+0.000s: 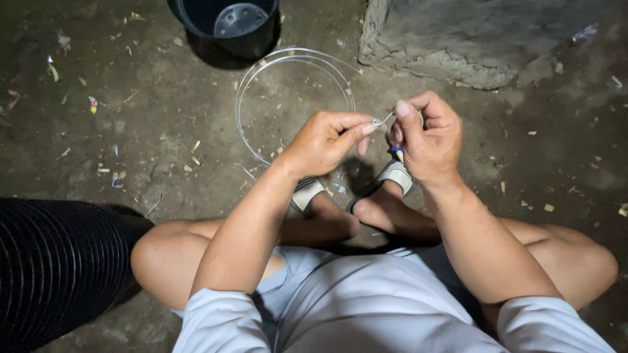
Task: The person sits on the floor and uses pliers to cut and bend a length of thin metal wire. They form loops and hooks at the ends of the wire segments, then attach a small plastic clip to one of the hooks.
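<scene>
One person sat low over a packed-dirt floor (131,117), knees spread, both bare forearms reaching forward. Two hands in view, both the person's own.

Left hand (325,140): thumb and forefinger pinched shut on the near end of a thin silvery wire (383,119). Right hand (428,136): fingers curled tight, thumb and forefinger clamped on the same wire end from the other side, with a small blue-handled object (397,151) tucked in the palm; its kind could not be told. The short stretch of wire between the two hands sat bent, held in the air above the feet.

The wire ran on into one loose coil (243,91) of about two or three round turns, lying flat on the floor just beyond the hands. Metal, smooth, pale grey, springy in shape.

One black plastic bucket (226,23), round, stood at the coil's far edge, touching or nearly so. One rough concrete block (471,46), grey and chipped, lay to the upper right. One black ribbed cylinder (52,268), closely ridged, sat beside the left knee.

Two sandals (396,175), grey straps, one on each foot. Pale grey shorts (366,301). Floor strewn with many small wood chips and scraps, uncounted.
</scene>
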